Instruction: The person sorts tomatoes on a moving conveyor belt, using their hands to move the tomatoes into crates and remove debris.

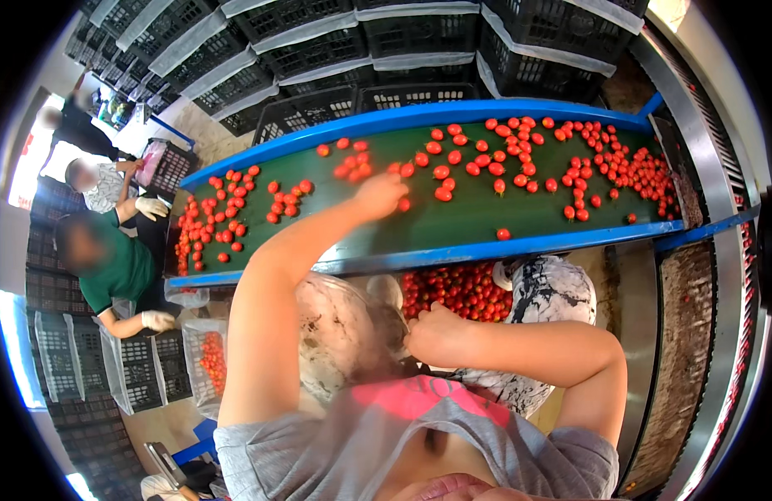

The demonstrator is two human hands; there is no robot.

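My left hand point(382, 195) reaches over a green conveyor belt point(373, 232) that carries scattered red cherry tomatoes point(441, 172). Its fingers are bent close to a few of them, and whether one is between the fingertips is hidden. A blurred cluster of tomatoes point(352, 168) lies just beyond this hand. My right hand point(439, 336) is curled above my lap, on the near side of the belt; what its fingers may hold cannot be seen. Beyond it, between my knees and below the belt's near edge, sits a mass of cherry tomatoes point(458, 291).
Blue side rails point(423, 113) border the belt. Black plastic crates point(417, 37) with white liners are stacked behind it. A metal-framed machine point(699, 300) stands at right. At left a gloved co-worker point(119, 263) sits by the belt's end, near a lined crate of tomatoes point(211, 363).
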